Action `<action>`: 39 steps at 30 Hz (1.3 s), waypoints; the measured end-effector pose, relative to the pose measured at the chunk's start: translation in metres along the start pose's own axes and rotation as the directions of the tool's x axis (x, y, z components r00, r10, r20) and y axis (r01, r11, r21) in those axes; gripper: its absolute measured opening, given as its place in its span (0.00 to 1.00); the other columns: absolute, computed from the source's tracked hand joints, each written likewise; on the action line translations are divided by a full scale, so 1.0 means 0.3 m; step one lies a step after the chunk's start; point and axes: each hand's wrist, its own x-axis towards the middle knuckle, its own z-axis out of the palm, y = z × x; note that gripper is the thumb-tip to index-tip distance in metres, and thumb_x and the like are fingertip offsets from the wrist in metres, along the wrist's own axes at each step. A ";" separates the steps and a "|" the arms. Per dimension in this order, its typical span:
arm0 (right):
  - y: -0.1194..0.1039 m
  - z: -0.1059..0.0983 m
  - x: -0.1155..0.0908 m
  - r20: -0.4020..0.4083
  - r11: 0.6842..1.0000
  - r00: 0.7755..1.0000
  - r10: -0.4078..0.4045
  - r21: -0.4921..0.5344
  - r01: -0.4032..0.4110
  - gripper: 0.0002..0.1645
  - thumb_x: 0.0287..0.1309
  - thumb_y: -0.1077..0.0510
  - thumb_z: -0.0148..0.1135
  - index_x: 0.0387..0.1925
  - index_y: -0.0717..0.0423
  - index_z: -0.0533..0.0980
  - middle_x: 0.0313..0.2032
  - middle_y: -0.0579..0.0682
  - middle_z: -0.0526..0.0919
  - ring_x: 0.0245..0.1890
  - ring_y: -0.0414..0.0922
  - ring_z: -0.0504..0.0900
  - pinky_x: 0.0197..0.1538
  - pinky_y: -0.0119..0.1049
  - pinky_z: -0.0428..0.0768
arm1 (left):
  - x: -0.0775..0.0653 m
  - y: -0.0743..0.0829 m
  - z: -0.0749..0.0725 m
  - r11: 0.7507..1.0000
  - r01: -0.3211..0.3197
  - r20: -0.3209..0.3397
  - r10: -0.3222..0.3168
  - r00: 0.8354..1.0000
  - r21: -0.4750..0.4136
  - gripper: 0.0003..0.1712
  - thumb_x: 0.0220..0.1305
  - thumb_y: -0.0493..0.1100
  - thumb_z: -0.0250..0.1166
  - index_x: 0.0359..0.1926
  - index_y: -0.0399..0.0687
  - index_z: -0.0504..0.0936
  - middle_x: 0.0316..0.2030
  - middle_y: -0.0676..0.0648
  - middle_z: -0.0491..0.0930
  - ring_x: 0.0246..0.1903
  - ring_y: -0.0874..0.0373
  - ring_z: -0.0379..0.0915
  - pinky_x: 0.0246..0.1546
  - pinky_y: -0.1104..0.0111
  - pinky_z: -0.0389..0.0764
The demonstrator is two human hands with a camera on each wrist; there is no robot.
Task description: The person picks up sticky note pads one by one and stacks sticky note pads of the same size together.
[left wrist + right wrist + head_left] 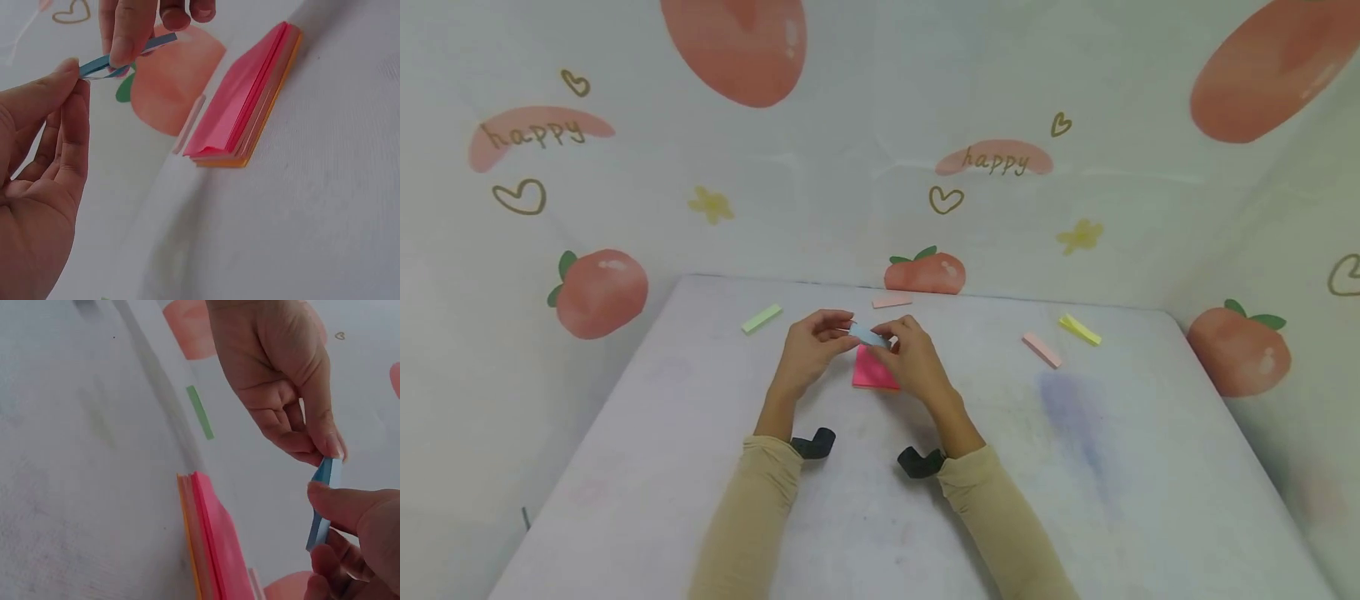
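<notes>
Both hands hold one folded strip of blue paper [869,335] above the table. My left hand [811,348] pinches one end between thumb and fingertips, as the left wrist view shows. Farther along the same strip, my right hand [916,360] pinches it with thumb and fingers. In the right wrist view the blue strip [319,509] looks narrow and layered, with a fold standing a little apart near the left thumb. Below the hands lies a stack of sticky notes [874,371], bright pink on top with an orange layer at the bottom; the right hand partly covers it in the head view.
Folded paper strips lie around the white table [865,517]: a green strip [762,319] at left, a pink strip [892,302] at the back, another pink strip [1042,350] and a yellow strip [1080,330] at right. A fruit-printed backdrop [850,208] rises behind the table.
</notes>
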 end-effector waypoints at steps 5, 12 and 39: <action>0.004 -0.022 -0.009 0.011 1.000 1.000 0.005 0.018 -0.005 0.18 0.62 0.54 0.72 0.52 0.54 0.83 0.45 0.50 0.79 0.35 0.44 0.76 0.39 0.31 0.76 | -0.004 -0.002 0.018 0.999 0.024 0.006 -0.024 1.000 -0.022 0.30 0.56 0.40 0.78 0.60 0.44 0.81 0.55 0.42 0.84 0.46 0.60 0.82 0.45 0.75 0.83; 0.015 -0.038 -0.020 0.054 1.000 0.999 0.005 0.018 -0.006 0.20 0.63 0.53 0.71 0.54 0.55 0.82 0.46 0.51 0.80 0.37 0.45 0.77 0.40 0.31 0.77 | -0.004 -0.012 0.037 0.999 0.011 0.023 -0.010 1.000 -0.031 0.31 0.57 0.39 0.77 0.61 0.43 0.80 0.56 0.41 0.84 0.46 0.60 0.82 0.47 0.75 0.82; 0.054 -0.053 0.000 0.048 0.923 0.992 0.116 0.363 -0.126 0.19 0.66 0.50 0.66 0.56 0.51 0.81 0.51 0.54 0.83 0.35 0.55 0.79 0.36 0.32 0.76 | 0.004 -0.031 0.016 0.998 0.046 -0.022 -0.047 0.999 -0.042 0.27 0.59 0.38 0.76 0.59 0.42 0.80 0.55 0.38 0.84 0.48 0.57 0.81 0.47 0.75 0.84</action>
